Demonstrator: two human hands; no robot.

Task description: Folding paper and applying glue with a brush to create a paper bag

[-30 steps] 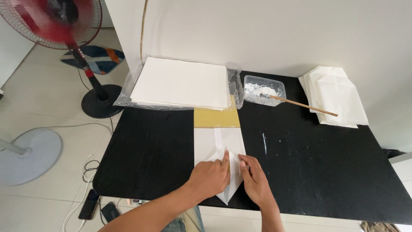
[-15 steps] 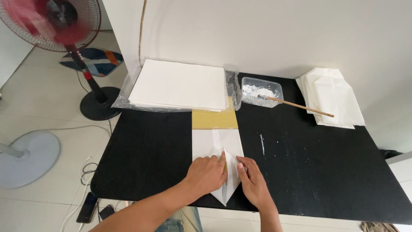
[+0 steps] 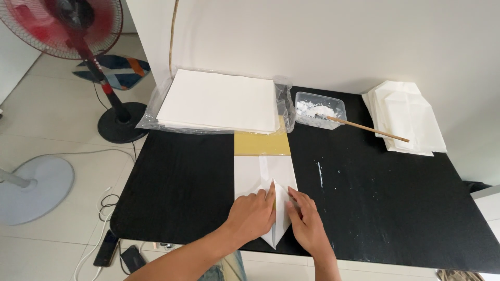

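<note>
A white sheet of paper (image 3: 264,174) is lying at the near middle of the black table (image 3: 396,208), its near end folded into a point that is reaching the table's front edge. The left hand (image 3: 254,214) is pressing flat on the left flap, fingers spread and holding nothing, merely bearing down on the fold. The right hand (image 3: 306,224) is lying just beside it at 3 o'clock, fingers extended along the right flap, likewise clasping nothing. At 12 o'clock from the paper a yellow board (image 3: 262,144) is showing from under its far end. Beyond that a stack of white sheets in clear plastic wrap (image 3: 219,101) is sitting. At 1 o'clock a clear tub of white paste (image 3: 319,110) is standing with a wooden stick (image 3: 370,129) leaning out of it. At 2 o'clock a pile of folded white pieces (image 3: 406,117) is resting. Off the table at 10 o'clock a red standing fan (image 3: 67,23) is spinning.
</note>
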